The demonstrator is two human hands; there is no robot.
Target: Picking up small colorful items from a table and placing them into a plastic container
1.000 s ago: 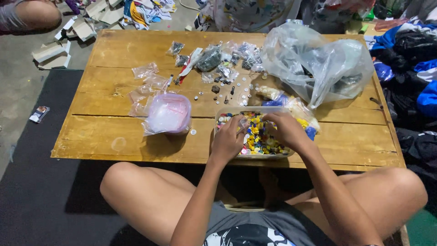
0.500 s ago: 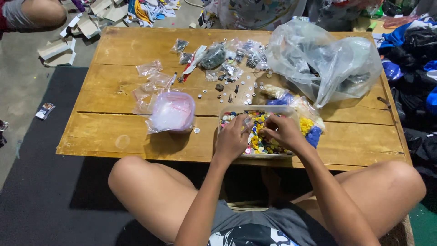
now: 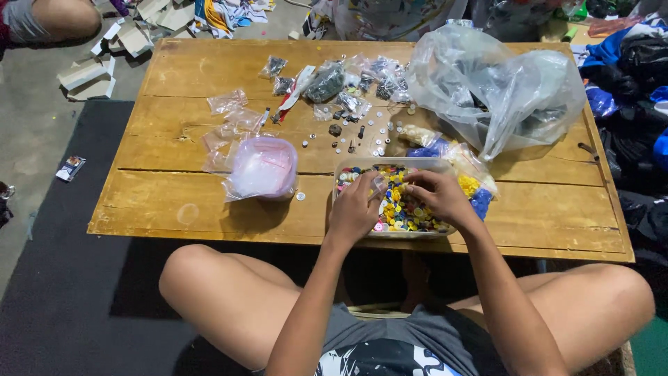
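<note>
Head view shows our left hand (image 3: 353, 210) and right hand (image 3: 435, 197) curled, fingertips down in the clear tub (image 3: 362, 165) of coloured buttons (image 3: 403, 212); any grip is hidden. Its long axis runs side to side.

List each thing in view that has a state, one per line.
clear tub: open, full of coloured buttons
pink-lidded container: lid on
big plastic bag: open, slumped
left hand: in the tub
right hand: in the tub, fingers curled
small bags: lying flat
</note>
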